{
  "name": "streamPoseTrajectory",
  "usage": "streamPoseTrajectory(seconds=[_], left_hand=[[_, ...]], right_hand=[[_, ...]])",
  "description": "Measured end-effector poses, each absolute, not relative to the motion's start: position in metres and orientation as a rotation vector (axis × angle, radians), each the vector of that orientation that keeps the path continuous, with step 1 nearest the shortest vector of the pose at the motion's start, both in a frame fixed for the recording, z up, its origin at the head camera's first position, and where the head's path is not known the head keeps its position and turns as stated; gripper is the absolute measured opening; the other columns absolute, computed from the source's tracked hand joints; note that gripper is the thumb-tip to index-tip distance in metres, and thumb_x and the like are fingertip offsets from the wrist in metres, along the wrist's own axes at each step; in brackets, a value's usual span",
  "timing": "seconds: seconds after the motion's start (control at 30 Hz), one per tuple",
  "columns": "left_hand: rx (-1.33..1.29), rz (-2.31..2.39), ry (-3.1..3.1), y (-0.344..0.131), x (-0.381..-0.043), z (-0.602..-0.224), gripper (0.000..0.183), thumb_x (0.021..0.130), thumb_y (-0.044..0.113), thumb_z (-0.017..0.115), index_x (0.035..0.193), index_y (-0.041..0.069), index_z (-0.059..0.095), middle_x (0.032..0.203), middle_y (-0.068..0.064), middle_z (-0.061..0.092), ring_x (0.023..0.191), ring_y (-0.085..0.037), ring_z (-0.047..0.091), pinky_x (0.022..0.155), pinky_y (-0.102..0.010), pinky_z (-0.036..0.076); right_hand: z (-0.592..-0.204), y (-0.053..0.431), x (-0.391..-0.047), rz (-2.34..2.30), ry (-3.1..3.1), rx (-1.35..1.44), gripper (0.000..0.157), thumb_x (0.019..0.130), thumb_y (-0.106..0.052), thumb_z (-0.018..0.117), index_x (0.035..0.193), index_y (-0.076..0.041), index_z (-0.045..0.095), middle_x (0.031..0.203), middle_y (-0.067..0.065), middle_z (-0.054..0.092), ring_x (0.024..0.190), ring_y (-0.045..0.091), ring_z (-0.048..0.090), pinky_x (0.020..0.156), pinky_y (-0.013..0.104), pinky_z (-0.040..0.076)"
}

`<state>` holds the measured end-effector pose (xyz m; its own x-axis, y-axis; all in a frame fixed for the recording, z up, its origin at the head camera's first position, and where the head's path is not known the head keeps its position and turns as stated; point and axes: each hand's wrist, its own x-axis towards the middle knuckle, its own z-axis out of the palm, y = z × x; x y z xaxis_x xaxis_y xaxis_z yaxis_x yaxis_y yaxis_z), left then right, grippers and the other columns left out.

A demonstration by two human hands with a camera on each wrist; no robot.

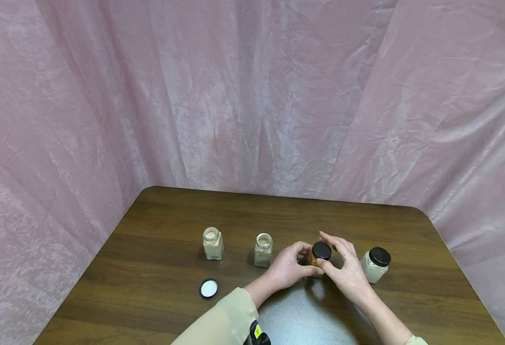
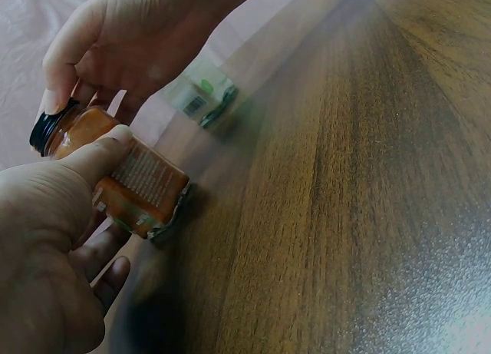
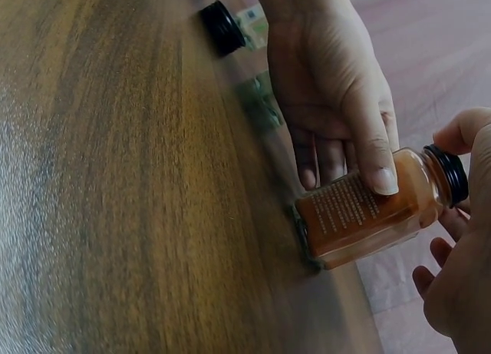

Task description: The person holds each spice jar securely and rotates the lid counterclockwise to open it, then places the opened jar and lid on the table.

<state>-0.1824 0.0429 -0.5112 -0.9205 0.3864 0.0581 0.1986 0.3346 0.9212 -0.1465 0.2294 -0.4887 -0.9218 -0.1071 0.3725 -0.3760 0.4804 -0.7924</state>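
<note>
A square glass jar of orange-red powder (image 3: 360, 216) with a black lid (image 1: 321, 250) stands on the wooden table, tilted in both wrist views by the camera angle. My left hand (image 1: 288, 268) grips its body, thumb across the printed label. With thumb and fingertips, my right hand (image 1: 348, 272) pinches the lid, which sits on the jar's neck. To the left are two lidless jars of pale powder, a nearer jar (image 1: 263, 250) and a farther jar (image 1: 213, 244). Right of my right hand is a black-lidded jar with whitish contents (image 1: 374, 266).
One loose black lid (image 1: 209, 288) lies with its white inside up, in front of the leftmost jar. In the right wrist view a black lid (image 3: 222, 28) shows near the jars. A pink curtain (image 1: 252, 96) hangs behind the table (image 1: 157, 220). A grey shiny surface (image 1: 304, 316) lies near my forearms.
</note>
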Motion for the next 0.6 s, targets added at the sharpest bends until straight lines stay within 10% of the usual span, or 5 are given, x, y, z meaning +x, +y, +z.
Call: streamPoseTrajectory(seconds=[0.6], left_hand=[[0.557, 1.657, 2.407, 0.0428, -0.1821, -0.5119, 0.048, 0.077, 0.030, 0.092, 0.116, 0.018, 0.067, 0.108, 0.012, 0.068, 0.103, -0.005, 0.065, 0.091, -0.029, 0.051]], right_hand=[[-0.4849, 0.2322, -0.1438, 1.405, -2.513, 0.324, 0.061, 0.084, -0.026, 0.087, 0.139, -0.020, 0.061, 0.136, 0.000, 0.058, 0.128, 0.018, 0.039, 0.102, 0.046, 0.030]])
